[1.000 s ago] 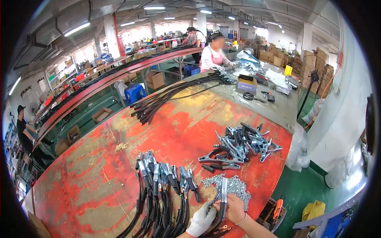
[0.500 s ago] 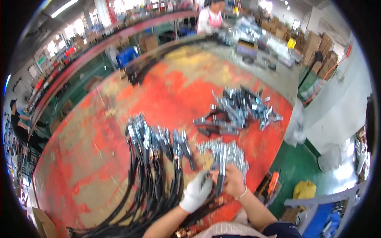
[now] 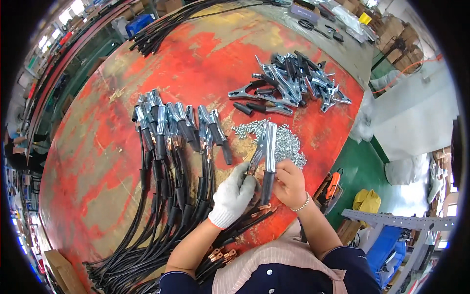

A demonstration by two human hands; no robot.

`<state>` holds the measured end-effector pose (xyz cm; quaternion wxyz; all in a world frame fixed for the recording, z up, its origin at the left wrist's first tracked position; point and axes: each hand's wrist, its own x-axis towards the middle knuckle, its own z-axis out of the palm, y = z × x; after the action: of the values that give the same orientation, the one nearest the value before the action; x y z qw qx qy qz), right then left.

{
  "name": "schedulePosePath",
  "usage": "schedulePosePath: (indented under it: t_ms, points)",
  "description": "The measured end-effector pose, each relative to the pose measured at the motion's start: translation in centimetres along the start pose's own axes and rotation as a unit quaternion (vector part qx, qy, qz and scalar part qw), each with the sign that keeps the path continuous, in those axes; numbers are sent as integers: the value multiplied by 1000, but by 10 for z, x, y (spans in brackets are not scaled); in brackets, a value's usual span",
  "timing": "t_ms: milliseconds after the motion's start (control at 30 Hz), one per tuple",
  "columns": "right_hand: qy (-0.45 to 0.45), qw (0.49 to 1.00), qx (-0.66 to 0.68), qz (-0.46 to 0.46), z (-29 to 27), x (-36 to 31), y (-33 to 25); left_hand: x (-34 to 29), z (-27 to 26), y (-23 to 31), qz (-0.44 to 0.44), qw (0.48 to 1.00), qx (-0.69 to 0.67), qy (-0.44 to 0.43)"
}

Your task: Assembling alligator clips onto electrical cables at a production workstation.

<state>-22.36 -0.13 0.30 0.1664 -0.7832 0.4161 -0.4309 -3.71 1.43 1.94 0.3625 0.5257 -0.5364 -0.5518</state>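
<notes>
My left hand (image 3: 232,193), in a white glove, grips a silver metal spring clamp (image 3: 270,144) by its left leg, jaws pointing away from me. The clamp's other leg wears a black sleeve (image 3: 267,186). Against that sleeve, my bare right hand (image 3: 291,182) has its fingers bent together; whatever they pinch is hidden. A bit of copper shows by the gloved fingertips. Just beyond the clamp lies a heap of small silver screws (image 3: 289,147). To the left, several clamps (image 3: 159,125) are joined to black cables (image 3: 139,220) by copper ends.
Loose clamps (image 3: 289,81) are piled at the far right of the red, worn table (image 3: 98,152). More black cables (image 3: 156,32) lie along its far edge. Copper-ended cables (image 3: 223,255) lie close to my body. An orange-handled tool (image 3: 334,185) sits off the table's right edge.
The view has tipped down, so the table's things appear higher in the picture. The clamp is still between my hands, and its two legs now show more plainly.
</notes>
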Motion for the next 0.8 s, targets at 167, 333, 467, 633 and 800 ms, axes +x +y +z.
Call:
schedulePosePath:
  t_ms: [167, 333, 467, 633, 800]
  points:
    - [-14, 999, -28, -16, -1, 3, 0, -1, 3, -6, 0, 999, -29, 16]
    - [-4, 1000, -21, -17, -2, 12, -9, 0, 5, -5, 5, 1000, -6, 19]
    - [18, 1000, 1, -24, -2, 12, -11, -1, 8, -23, 39, 995, 76, 41]
    - [41, 999, -16, -27, -1, 3, 4, 0, 8, -3, 12, 1000, -12, 26]
    - [24, 999, 8, -19, 5, 8, -1, 0, 5, -6, 30, 999, 33, 28]
